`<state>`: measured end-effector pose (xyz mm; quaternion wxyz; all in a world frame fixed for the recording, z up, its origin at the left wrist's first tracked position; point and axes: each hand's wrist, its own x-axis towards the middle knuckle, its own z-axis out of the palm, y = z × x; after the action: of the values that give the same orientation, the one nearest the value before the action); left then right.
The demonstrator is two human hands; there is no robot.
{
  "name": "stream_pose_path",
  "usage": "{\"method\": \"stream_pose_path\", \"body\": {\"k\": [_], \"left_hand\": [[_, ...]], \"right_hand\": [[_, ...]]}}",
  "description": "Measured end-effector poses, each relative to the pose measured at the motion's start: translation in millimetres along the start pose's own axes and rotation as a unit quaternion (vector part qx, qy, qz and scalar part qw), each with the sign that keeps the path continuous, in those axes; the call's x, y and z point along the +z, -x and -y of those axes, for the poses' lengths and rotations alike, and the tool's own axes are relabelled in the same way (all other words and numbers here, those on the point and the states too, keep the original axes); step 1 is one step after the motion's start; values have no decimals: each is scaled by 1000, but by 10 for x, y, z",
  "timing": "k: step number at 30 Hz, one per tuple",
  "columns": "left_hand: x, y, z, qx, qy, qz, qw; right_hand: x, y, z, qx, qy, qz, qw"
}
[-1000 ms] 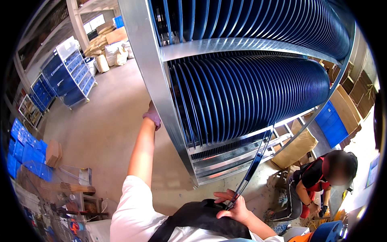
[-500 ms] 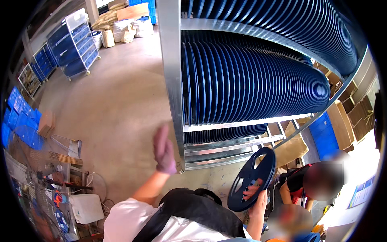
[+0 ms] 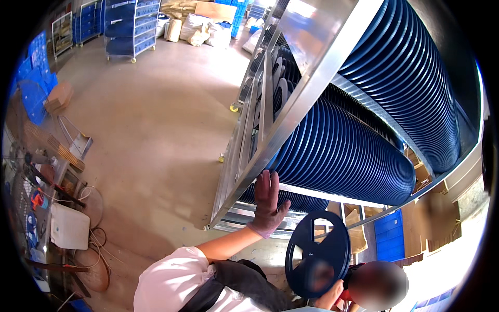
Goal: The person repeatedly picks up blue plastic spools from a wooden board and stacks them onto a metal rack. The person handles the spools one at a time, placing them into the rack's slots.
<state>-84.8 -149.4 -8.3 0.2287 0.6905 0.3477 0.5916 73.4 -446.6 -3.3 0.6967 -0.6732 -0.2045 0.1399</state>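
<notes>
left hand flat on rack post | right hand holds blue reel

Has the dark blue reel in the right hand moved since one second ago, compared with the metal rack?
Yes. The reel was edge-on at the rack; now it is out, face-on below the rack's lower shelf.

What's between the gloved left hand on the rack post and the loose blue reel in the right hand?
Head view: only bare lower rack rails lie between the left hand and the reel.
</notes>
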Motion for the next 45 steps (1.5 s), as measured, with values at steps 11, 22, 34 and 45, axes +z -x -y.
{"method": "stream_pose_path", "body": {"k": [11,22,34,45], "left_hand": [[-64,0,130,-16,67,-6,998],[-130,-135,212,15,249,59,967],[46,150,826,-210,478,45,852],[-127,-113,344,-21,172,98,980]], "right_hand": [[115,-195,406,-48,-525,170,833],[673,-535,27,-44,-617,279,734],[1063,-848,73,-20,-622,279,731],[1178,-1068,223,-50,-556,307,770]]}}
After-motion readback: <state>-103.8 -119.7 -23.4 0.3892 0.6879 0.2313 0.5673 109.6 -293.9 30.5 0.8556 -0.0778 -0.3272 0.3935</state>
